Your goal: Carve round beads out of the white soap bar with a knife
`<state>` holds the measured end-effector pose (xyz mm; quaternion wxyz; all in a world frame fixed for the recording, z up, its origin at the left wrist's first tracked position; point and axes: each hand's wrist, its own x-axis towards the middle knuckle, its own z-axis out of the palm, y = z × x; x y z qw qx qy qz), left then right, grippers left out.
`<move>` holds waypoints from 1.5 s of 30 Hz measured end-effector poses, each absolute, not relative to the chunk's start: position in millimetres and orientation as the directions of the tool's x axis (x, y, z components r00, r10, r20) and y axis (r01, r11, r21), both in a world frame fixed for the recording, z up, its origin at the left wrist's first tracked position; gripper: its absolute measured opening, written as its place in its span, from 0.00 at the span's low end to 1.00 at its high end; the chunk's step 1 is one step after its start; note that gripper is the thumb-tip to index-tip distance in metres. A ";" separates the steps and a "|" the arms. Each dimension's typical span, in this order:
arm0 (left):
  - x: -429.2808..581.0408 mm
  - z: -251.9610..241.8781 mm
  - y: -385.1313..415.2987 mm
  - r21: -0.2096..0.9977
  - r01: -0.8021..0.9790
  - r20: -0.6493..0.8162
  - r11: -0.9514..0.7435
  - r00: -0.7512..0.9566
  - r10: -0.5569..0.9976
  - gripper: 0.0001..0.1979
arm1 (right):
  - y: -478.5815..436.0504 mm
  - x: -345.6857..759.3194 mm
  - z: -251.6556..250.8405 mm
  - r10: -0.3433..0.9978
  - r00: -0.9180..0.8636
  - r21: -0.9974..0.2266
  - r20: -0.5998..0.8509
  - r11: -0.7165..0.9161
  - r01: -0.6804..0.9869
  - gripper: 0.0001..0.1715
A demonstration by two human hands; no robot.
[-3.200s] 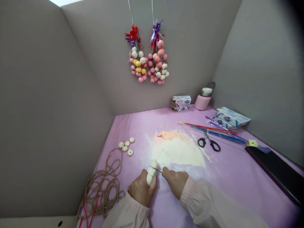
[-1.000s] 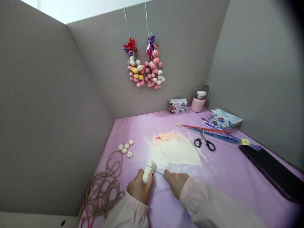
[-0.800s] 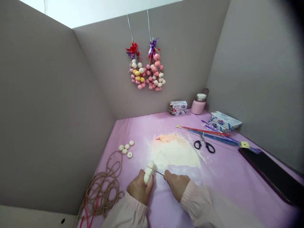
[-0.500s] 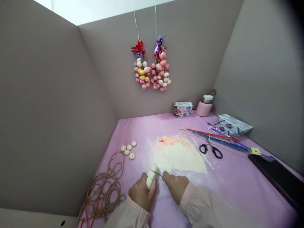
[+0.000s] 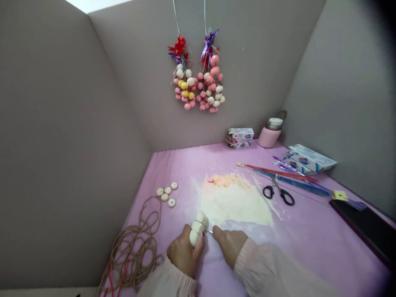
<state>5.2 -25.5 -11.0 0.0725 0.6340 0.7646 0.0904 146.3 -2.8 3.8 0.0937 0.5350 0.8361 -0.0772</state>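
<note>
My left hand [image 5: 185,250] is closed around the lower part of a white soap piece [image 5: 199,227], which stands tilted on the cloth and has grooves dividing it into rounded sections. Pinched in my right hand [image 5: 230,244] is a thin metal blade [image 5: 208,231]; its handle is hidden in the fingers. The blade's tip points at the soap's right side, by the lower groove, and I cannot tell whether it touches. Ahead of both hands spreads a heap of white soap shavings [image 5: 233,206], pinkish at its far side.
Several white beads [image 5: 168,190] and tangled brown cord [image 5: 134,251] lie left. To the right are black scissors [image 5: 278,192], ribbons [image 5: 284,175], a black case [image 5: 361,231] and soap boxes [image 5: 312,159]. A pink jar [image 5: 269,134] stands behind. Bead bunches [image 5: 212,82] hang on the partition.
The blade has drawn back from across the soap to its right side, and the groove there looks wider. The view has tipped slightly downward. My left hand keeps its hold.
</note>
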 end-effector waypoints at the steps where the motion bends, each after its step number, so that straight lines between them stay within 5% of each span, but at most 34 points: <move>1: 5.0 -11.2 -25.7 0.229 0.956 0.008 0.183 -0.190 0.982 0.11 | -3.9 146.7 4.1 0.884 -0.402 -0.026 -0.238 0.408 0.912 0.11; 14: 13.5 -16.3 -34.3 0.066 0.998 0.266 0.021 -0.038 0.963 0.09 | -21.2 155.6 3.2 0.959 -0.272 -0.007 -0.074 0.273 0.962 0.13; 33: 15.3 -7.3 -32.0 0.106 0.994 0.177 -0.026 0.006 0.984 0.11 | -14.4 152.4 -8.1 0.956 -0.288 0.074 -0.051 0.291 0.954 0.10; 45: 14.4 -2.9 -26.6 0.122 0.992 -0.017 0.021 -0.019 1.000 0.09 | -10.7 150.3 7.8 0.917 -0.327 -0.071 -0.230 0.319 0.945 0.12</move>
